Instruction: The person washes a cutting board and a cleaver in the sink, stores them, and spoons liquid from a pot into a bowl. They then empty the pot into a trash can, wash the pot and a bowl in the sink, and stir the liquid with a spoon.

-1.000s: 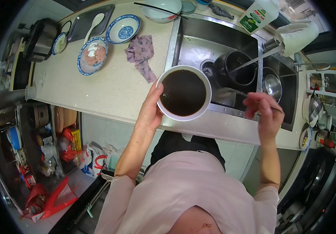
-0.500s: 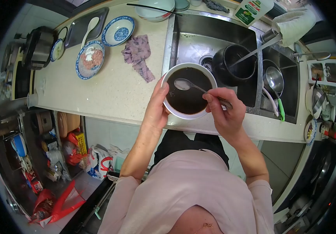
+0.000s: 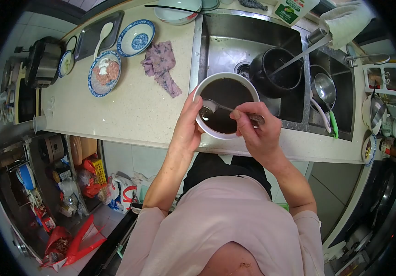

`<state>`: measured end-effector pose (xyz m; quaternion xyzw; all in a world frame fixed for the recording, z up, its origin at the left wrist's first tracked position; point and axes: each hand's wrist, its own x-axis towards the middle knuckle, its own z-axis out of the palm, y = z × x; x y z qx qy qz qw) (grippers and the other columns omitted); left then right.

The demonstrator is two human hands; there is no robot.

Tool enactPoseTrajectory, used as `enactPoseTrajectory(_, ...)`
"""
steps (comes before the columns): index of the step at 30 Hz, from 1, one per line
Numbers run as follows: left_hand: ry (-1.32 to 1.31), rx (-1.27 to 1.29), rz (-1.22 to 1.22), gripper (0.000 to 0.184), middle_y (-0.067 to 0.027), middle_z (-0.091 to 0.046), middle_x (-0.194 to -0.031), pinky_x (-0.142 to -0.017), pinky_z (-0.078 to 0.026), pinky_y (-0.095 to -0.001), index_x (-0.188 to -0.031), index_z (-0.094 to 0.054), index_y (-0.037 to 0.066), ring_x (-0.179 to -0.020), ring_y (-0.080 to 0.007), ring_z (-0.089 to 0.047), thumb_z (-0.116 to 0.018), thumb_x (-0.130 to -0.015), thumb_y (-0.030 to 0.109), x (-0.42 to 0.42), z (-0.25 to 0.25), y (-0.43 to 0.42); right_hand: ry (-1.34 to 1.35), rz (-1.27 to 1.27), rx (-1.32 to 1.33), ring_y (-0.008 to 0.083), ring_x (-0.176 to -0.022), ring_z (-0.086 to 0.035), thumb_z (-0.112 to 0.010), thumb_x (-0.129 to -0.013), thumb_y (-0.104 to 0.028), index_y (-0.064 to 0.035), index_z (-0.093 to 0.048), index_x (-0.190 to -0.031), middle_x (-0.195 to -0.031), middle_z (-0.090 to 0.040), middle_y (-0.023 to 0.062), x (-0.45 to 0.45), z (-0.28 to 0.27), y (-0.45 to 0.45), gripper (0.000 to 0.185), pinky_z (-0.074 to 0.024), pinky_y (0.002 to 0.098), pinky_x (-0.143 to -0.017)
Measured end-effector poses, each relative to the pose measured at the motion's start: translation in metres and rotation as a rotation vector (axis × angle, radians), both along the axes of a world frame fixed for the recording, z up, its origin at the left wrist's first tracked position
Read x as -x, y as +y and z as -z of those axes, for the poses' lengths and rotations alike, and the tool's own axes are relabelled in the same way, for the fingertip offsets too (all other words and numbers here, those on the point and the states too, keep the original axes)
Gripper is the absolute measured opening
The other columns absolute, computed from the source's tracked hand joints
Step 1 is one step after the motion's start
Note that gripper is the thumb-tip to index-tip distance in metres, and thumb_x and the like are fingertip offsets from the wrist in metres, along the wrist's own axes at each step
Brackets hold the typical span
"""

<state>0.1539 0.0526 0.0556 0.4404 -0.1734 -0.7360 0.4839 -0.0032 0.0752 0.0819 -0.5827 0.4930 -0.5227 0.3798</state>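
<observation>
A white bowl point(image 3: 253, 92) of dark brown liquid is held up in front of the counter's edge, near the sink. My left hand point(image 3: 189, 122) grips its left side, thumb on the rim. In my right hand point(image 3: 258, 133), fingers closed round the handle, is a metal spoon point(image 3: 211, 106); its head is at the liquid's surface, by the left rim. Behind the bowl, a dark pot point(image 3: 271, 78) stands in the sink under a stream of water. To the left, a purple cloth point(image 3: 161, 66) lies on the counter.
A blue-rimmed bowl point(image 3: 104, 73) holds pink minced food and white powder, with a white spoon point(image 3: 102, 39) at its edge. Behind are an empty patterned bowl point(image 3: 136, 38) and a metal tray point(image 3: 97, 36). A ladle point(image 3: 324, 88) lies in the smaller basin.
My right hand has come in from over the sink to the bowl, bringing the spoon down into the liquid. The bowl has shifted slightly right in view.
</observation>
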Motion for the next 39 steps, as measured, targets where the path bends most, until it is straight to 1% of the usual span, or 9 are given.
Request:
enactPoseTrajectory(10, 0.031, -0.058, -0.058, 0.041, -0.0075, -0.052, -0.119, -0.095, -0.039, -0.0347, -0.122, -0.046, 0.007, -0.109, -0.0199, -0.049, -0.050, -0.090, 0.032, -0.008, 0.014, -0.002, -0.391, 0.027, -0.532, 0.0067, -0.042, -0.048, -0.054, -0.086, -0.008, -0.0020, -0.053, -0.086, -0.064, -0.060, 0.0074, 0.013, -0.012, -0.008, 0.007, -0.0349, 0.0190, -0.035)
enactPoseTrajectory(14, 0.024, -0.059, -0.029, 0.048, -0.0078, -0.045, -0.129, -0.097, -0.037, -0.0307, -0.133, -0.035, 0.008, -0.119, -0.0183, -0.043, -0.047, -0.091, 0.027, -0.018, 0.022, -0.003, -0.456, 0.110, -0.551, 0.0077, -0.039, -0.047, -0.055, -0.086, -0.012, -0.0041, -0.053, -0.085, -0.066, -0.060, 0.0080, 0.024, -0.014, -0.018, 0.008, -0.0328, 0.0192, -0.032)
enactPoseTrajectory(18, 0.002, -0.065, -0.050, 0.048, -0.0078, -0.044, -0.130, -0.099, -0.036, -0.0319, -0.134, -0.034, 0.008, -0.120, -0.0191, -0.042, -0.046, -0.091, 0.026, -0.026, 0.020, 0.001, -0.516, 0.224, -0.206, 0.0082, -0.047, -0.051, -0.058, -0.085, -0.013, -0.0045, -0.053, -0.085, -0.070, -0.060, 0.0086, 0.044, -0.021, -0.043, 0.010, -0.0365, 0.0217, -0.036)
enactPoseTrajectory(21, -0.010, -0.088, -0.075, 0.048, -0.0081, -0.043, -0.130, -0.100, -0.035, -0.0325, -0.135, -0.033, 0.008, -0.120, -0.0193, -0.041, -0.045, -0.092, 0.026, -0.033, 0.022, 0.005, 0.391, 0.286, 0.136, 0.0142, -0.052, -0.056, -0.058, -0.082, -0.011, -0.0048, -0.052, -0.083, -0.071, -0.059, 0.0086, 0.056, 0.020, -0.066, 0.008, -0.0414, 0.0280, -0.041)
enactPoseTrajectory(22, -0.008, -0.092, -0.082, 0.048, -0.0082, -0.043, -0.130, -0.100, -0.034, -0.0326, -0.134, -0.033, 0.008, -0.121, -0.0194, -0.041, -0.045, -0.092, 0.026, -0.034, 0.023, 0.007, 0.937, 0.052, 0.254, 0.0231, -0.059, -0.059, -0.057, -0.079, -0.008, -0.0065, -0.052, -0.082, -0.071, -0.057, 0.0092, 0.067, 0.058, -0.074, 0.005, -0.0447, 0.0337, -0.048)
enactPoseTrajectory(24, 0.001, -0.085, -0.091, 0.048, -0.0084, -0.043, -0.130, -0.100, -0.033, -0.0329, -0.134, -0.033, 0.008, -0.121, -0.0196, -0.040, -0.045, -0.092, 0.026, -0.036, 0.026, 0.006, 1.019, -0.055, 0.275, 0.0298, -0.065, -0.059, -0.054, -0.078, -0.006, -0.0094, -0.053, -0.082, -0.072, -0.057, 0.0092, 0.066, 0.063, -0.068, 0.005, -0.0459, 0.0360, -0.051)
enactPoseTrajectory(28, 0.000, -0.082, -0.102, 0.049, -0.0088, -0.043, -0.130, -0.101, -0.032, -0.0333, -0.134, -0.033, 0.007, -0.122, -0.0202, -0.039, -0.046, -0.091, 0.027, -0.035, 0.017, 0.007, -0.128, 0.249, -0.183, 0.0085, -0.050, -0.049, -0.054, -0.086, -0.010, -0.0045, -0.059, -0.085, -0.066, -0.056, 0.0037, 0.057, 0.003, -0.067, 0.007, -0.0356, 0.0192, -0.043)
enactPoseTrajectory(32, 0.024, -0.033, -0.085, 0.052, -0.0092, -0.043, -0.130, -0.102, -0.031, -0.0330, -0.134, -0.033, 0.006, -0.122, -0.0204, -0.039, -0.048, -0.090, 0.029, -0.032, 0.018, 0.006, -0.357, -0.011, -0.369, 0.0070, -0.045, -0.046, -0.057, -0.087, -0.016, -0.0027, -0.059, -0.089, -0.064, -0.054, 0.0028, 0.048, -0.027, -0.046, 0.013, -0.0322, 0.0184, -0.039)
enactPoseTrajectory(39, -0.004, 0.011, -0.072, 0.056, -0.0099, -0.043, -0.130, -0.102, -0.031, -0.0330, -0.134, -0.033, 0.006, -0.122, -0.0207, -0.039, -0.053, -0.087, 0.030, -0.027, 0.006, 0.003, -0.466, -0.128, -0.316, 0.0101, -0.046, -0.055, -0.057, -0.087, -0.011, -0.0007, -0.057, -0.088, -0.068, -0.061, 0.0089, 0.033, -0.010, -0.035, 0.010, -0.0428, 0.0201, -0.038)
